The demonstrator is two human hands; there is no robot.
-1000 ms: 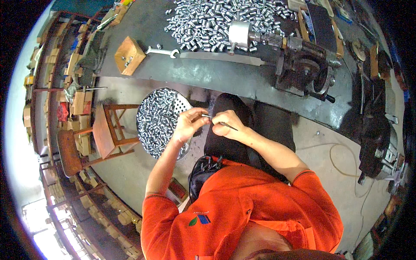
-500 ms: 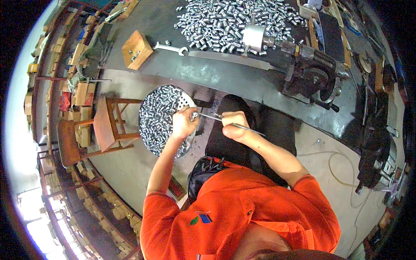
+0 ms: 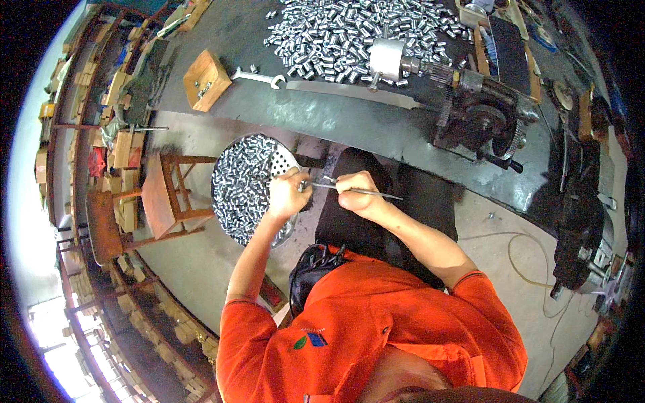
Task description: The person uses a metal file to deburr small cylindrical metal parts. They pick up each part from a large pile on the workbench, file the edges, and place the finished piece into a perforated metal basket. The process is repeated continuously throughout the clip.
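Observation:
My left hand (image 3: 289,195) is closed on a small shiny metal sleeve (image 3: 304,185), which shows at its fingertips. A thin metal rod-like tool (image 3: 388,196) is gripped in my right hand (image 3: 357,192). Its front end points left and meets the sleeve, though I cannot tell whether it is inside the bore. The back end sticks out past my right wrist. Beneath and left of my left hand is a round pan (image 3: 285,158) with a perforated surface. Many similar small metal sleeves (image 3: 245,185) fill most of it.
A dark metal workbench (image 3: 316,111) runs across the top, bearing a heap of metal sleeves (image 3: 349,40), a wrench (image 3: 259,77), a wooden box (image 3: 207,80) and a geared machine (image 3: 480,114). A wooden stool (image 3: 161,195) stands left of the pan. Shelves line the far left.
Both hands have shifted only slightly; my right hand and the tool moved a little left, toward the sleeve. The whole view has drifted slightly. Both grips stay the same.

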